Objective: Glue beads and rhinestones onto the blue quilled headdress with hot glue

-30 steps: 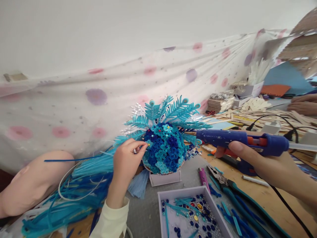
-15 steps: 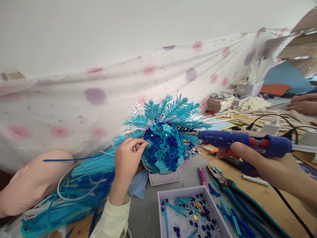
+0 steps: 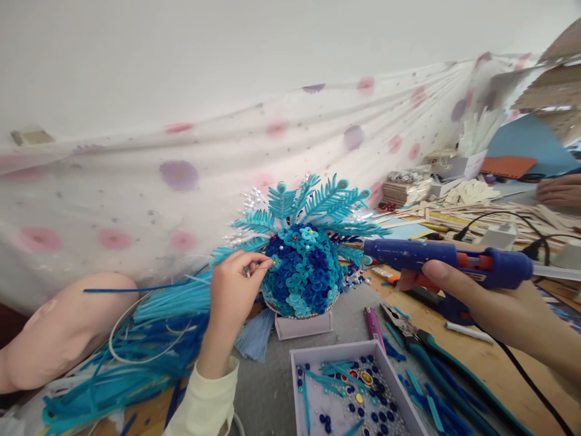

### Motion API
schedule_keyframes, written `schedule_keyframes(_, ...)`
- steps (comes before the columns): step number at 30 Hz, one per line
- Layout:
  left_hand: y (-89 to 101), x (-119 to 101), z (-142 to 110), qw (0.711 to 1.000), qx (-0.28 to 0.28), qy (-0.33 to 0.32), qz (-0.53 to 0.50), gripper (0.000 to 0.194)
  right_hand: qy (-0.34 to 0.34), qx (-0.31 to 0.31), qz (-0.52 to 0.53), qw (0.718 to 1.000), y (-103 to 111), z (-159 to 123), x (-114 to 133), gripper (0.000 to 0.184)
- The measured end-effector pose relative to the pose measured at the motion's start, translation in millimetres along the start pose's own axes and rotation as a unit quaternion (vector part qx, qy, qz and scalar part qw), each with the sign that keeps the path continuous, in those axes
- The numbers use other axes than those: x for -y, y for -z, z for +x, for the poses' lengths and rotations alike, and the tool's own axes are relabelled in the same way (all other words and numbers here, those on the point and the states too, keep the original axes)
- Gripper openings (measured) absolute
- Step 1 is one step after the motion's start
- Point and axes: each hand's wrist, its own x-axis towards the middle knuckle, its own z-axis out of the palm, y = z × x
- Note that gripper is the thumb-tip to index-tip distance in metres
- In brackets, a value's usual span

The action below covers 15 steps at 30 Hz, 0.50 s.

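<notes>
A round headpiece (image 3: 302,272) covered in small blue and turquoise curled flowers stands on a white box stand (image 3: 304,326). Feathery turquoise sprays (image 3: 336,200) fan out behind its top. My left hand (image 3: 238,281) is at its left side, thumb and forefinger pinched together by the flowers; whatever lies between the fingertips is too small to name. In my right hand (image 3: 490,309) is a blue hot glue gun (image 3: 422,253), its nozzle pointing left, close to the sprays on the headpiece's right. A clear glue stick sticks out of its back end.
In front lies a white tray (image 3: 297,387) of beads. Pliers (image 3: 436,351) and a purple lighter (image 3: 373,324) lie to the right, blue chenille stems (image 3: 167,309) and a mannequin head (image 3: 77,327) to the left. Wooden strips and another person's hand (image 3: 560,191) are at the far right.
The whole view has shifted slightly. My left hand keeps its pinch at the headpiece's left side, and my right hand still holds the glue gun in nearly the same place.
</notes>
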Motion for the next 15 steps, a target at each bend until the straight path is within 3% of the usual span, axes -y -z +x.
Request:
schedule_keyframes(4,18.7,-23.1,-4.1,0.998,-0.013,0.027,-0.05,0.028,-0.032,-0.001,0.018,0.999,0.7,-1.2,0.5,0.057)
schedule_keyframes(6,17.6,-37.8,-10.4,0.992,0.046,0.041,-0.112,0.035,-0.041,0.012,0.03,0.999,-0.4,-2.9,2.8,0.058)
schedule_keyframes(9,1.0,-56.9,-21.2,0.964,0.173,0.051,-0.198,0.048,-0.034,0.044,0.03,0.998,-2.9,-7.0,5.8,0.056)
schedule_keyframes(12,-11.6,-66.5,-27.0,0.945,0.257,0.023,-0.202,0.032,-0.02,0.054,0.005,0.998,-3.9,-10.5,5.6,0.055)
schedule_keyframes(15,3.6,-63.1,-27.1,0.947,0.268,-0.035,-0.172,0.021,-0.025,0.0,-0.011,1.0,-2.0,-9.3,2.9,0.059)
